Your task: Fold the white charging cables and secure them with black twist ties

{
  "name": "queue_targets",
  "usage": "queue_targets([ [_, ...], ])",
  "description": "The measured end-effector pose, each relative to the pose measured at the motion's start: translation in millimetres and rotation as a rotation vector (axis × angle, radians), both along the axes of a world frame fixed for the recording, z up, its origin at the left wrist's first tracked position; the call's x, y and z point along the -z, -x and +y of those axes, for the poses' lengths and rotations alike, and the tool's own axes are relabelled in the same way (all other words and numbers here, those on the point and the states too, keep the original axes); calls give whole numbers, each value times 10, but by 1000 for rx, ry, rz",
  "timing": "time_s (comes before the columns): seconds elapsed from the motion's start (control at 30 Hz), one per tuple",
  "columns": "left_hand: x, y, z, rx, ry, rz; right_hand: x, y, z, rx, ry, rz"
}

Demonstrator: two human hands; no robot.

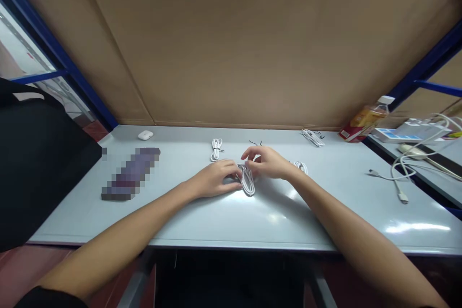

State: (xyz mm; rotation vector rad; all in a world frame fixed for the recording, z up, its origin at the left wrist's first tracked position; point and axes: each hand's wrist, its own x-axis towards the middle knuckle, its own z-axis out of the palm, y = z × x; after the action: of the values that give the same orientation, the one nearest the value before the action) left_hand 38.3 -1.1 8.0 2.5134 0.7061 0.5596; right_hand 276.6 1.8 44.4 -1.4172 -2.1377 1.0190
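On the white-capped plastic bottle [365,121] with red and yellow colouring, the print is too small to be read. A smooth white cable coiled into an oval [248,183] is laid on the glossy pale-grey tabletop [216,224], between the hands. Its left side is met by the bent fingers of the left hand [215,178]; its upper end is neared by the curled right hand [267,162]. Whether either is clamped cannot be told.

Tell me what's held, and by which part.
The left hand holds a coiled white cable by its left edge; whether the right hand grips it cannot be told.
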Motion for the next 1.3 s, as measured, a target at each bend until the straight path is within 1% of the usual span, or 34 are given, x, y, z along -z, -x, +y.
queue_targets([
  [0.1, 10, 42, 35, -45, 57, -12, 6, -102, 64, 34, -73, -132],
  [0.2, 8, 67, 56, -97, 84, -36, 31, -180, 127, -33, -40, -229],
  [0.27, 2, 66, 60, -126, 92, -28, 53, -162, 128, -72, -6, -217],
  [0.37, -1, 51, 62, -158, 101, -4, 73, -57, 70, -98, 22, -171],
  [0.47, 4, 42, 71, -153, 90, 8, 62, 33, -2, -102, 47, -115],
  [0.57, -12, 53, 87, -133, 103, 13, 30, 34, -25, -76, 86, -46],
  [0.63, -47, 81, 103, -122, 190, -6, 5, -11, -7, -55, 122, 1],
  [0.7, -98, 127, 127, -137, 308, -45, -17, -74, 27, -12, 129, 4],
  [0.83, -224, 266, 194, -217, 449, -142, -70, -224, 92, 83, -1, -103],
  [0.9, -282, 337, 224, -219, 486, -193, -113, -294, 104, 103, -50, -136],
  [0.97, -319, 390, 246, -221, 527, -245, -168, -350, 101, 126, -56, -134],
  [1.03, -321, 409, 260, -228, 605, -318, -221, -382, 93, 142, -26, -94],
  [1.13, -267, 371, 266, -240, 808, -485, -247, -374, 90, 139, 40, 0],
  [1.23, -195, 296, 249, -261, 1012, -603, -180, -303, 100, 104, 106, 106],
  [1.3, -162, 250, 224, -271, 1085, -643, -105, -231, 100, 51, 163, 186],
])
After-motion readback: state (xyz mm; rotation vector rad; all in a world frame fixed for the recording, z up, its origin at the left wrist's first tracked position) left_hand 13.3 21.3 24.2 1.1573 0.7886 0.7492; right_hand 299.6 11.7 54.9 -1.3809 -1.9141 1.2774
